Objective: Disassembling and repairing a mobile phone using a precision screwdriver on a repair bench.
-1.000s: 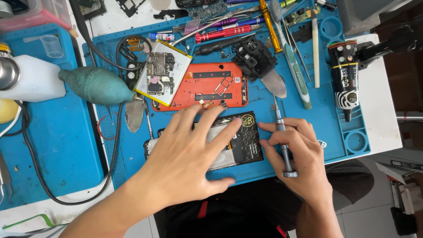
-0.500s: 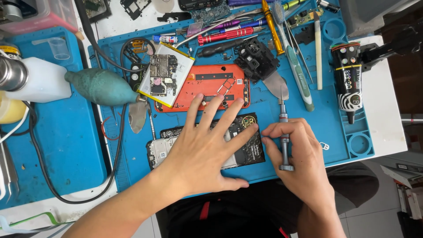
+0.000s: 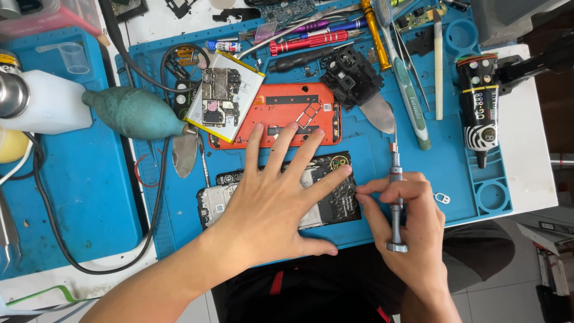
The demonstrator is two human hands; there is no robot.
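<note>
1. Your left hand [image 3: 272, 200]: lower centre of the frame, laid flat with fingers spread, pressing down on the opened phone; it grasps nothing.
2. Opened phone [image 3: 335, 200]: lower centre on the blue work mat, lying flat, back exposed, mostly covered by your left hand; the dark right end and the pale left end show.
3. Your right hand [image 3: 406, 230]: lower right of centre, closed around the precision screwdriver, with thumb and forefinger tips just beside the phone's right edge.
4. Precision screwdriver [image 3: 396, 197]: silver, held roughly upright in the frame, tip pointing to the upper part of the mat, cap end near your palm.
5. Blue work mat [image 3: 418, 173]: fills the centre of the frame on a white table.
6. Orange phone back cover [image 3: 299, 101]: centre, just above your left fingertips, inner side up.
7. Circuit board on a yellow-edged battery [image 3: 224, 96]: upper left of centre, tilted, overlapping the cover's left end.
8. Teal rubber air blower [image 3: 131, 112]: left of centre, nozzle pointing right.
9. White plastic bottle [image 3: 45, 101]: far left.
10. Black camera module frame [image 3: 351, 76]: upper centre, with a metal pry blade [image 3: 378, 112] just below it.
11. Row of screwdrivers and tweezers [image 3: 311, 39]: top of the mat.
12. Black cylindrical tool [image 3: 478, 107]: right side, standing lengthwise at the mat's edge.
</note>
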